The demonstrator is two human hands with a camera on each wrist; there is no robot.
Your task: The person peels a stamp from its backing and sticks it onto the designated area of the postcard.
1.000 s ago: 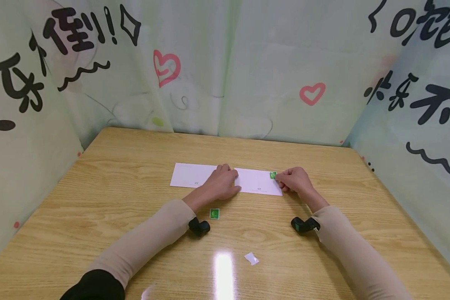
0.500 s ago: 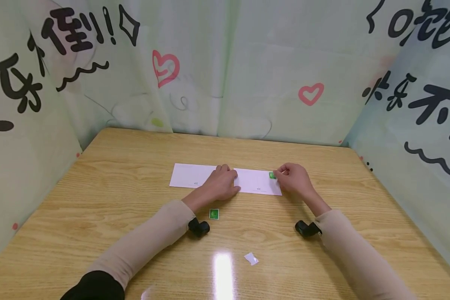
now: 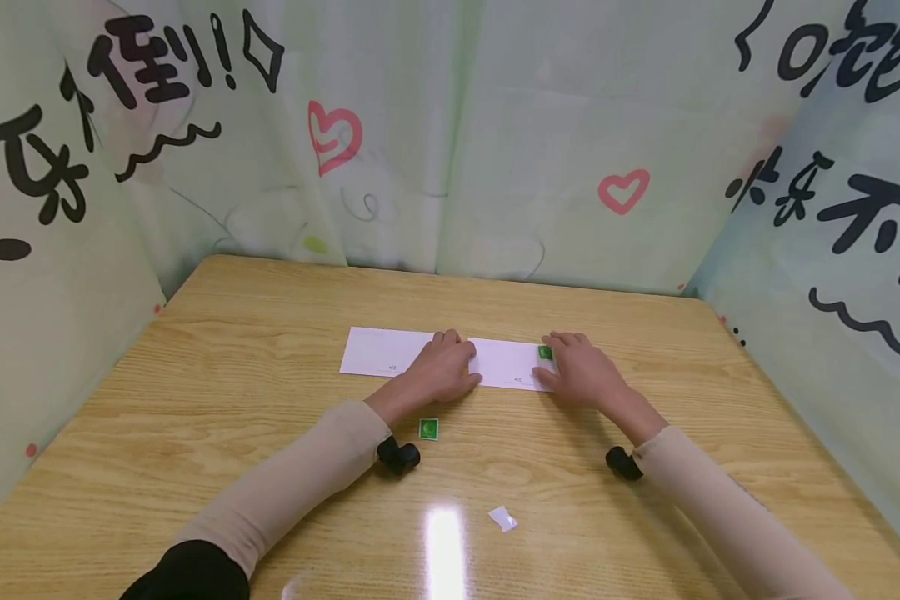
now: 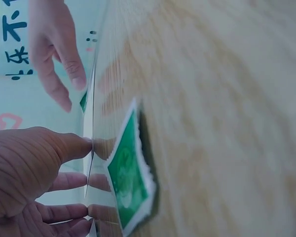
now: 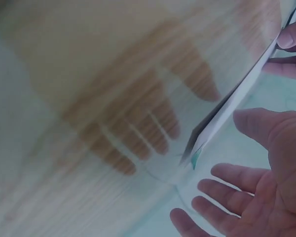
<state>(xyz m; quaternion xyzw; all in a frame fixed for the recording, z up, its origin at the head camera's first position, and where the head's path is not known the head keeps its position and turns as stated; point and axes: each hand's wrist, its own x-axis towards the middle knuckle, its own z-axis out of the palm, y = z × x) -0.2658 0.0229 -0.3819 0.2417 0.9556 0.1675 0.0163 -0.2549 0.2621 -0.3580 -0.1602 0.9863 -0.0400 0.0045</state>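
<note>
Resting with straight fingers, our left hand [image 3: 442, 367] lay across the inner ends of the left envelope [image 3: 378, 348] and the right envelope [image 3: 502, 360]. Our right hand [image 3: 583, 372], fingers extended and holding nothing, hovered over the latter's far right corner, where a green stamp [image 3: 544, 352] sat; whether it was stuck, we could not tell. We judged that placement nearly done, while a loose stamp [image 3: 428, 429] below our left hand looked unused on the table [image 3: 270, 333]
</note>
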